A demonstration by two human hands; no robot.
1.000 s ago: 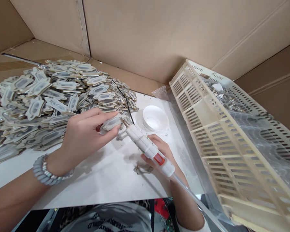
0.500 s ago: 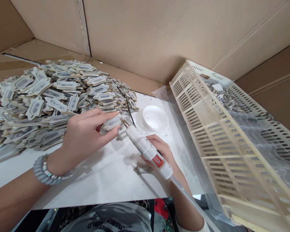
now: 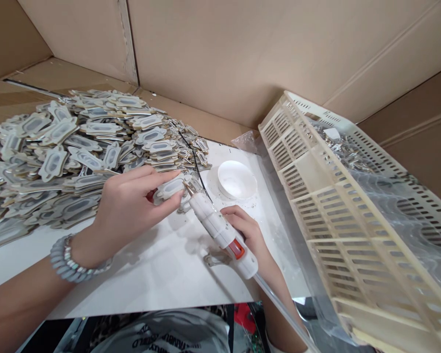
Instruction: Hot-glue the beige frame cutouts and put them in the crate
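Note:
Between thumb and fingers, my left hand (image 3: 132,211) pinches a small grey-white plaque (image 3: 172,187) with a shaped outline and a recessed centre. My right hand (image 3: 244,225) is wrapped round a white hot glue gun (image 3: 216,223), which partly hides the fingers. A clear glue stick (image 3: 279,304) runs out of the gun's rear. The metal nozzle meets the plaque's right end, though whether it touches is too fine to tell. Under the gun, another small piece (image 3: 215,259) lies on the white table, partly covered.
A large heap of similar plaques (image 3: 91,130) fills the left. A white bowl (image 3: 237,180) stands beyond my right hand. A cream slatted plastic crate (image 3: 316,196) holding metal parts and clear plastic is tilted at the right. Cardboard walls (image 3: 206,59) rise behind.
The glue gun's rear end has swung slightly left and down, with its nozzle staying near the plaque's right end. My left hand and the plaque have barely moved.

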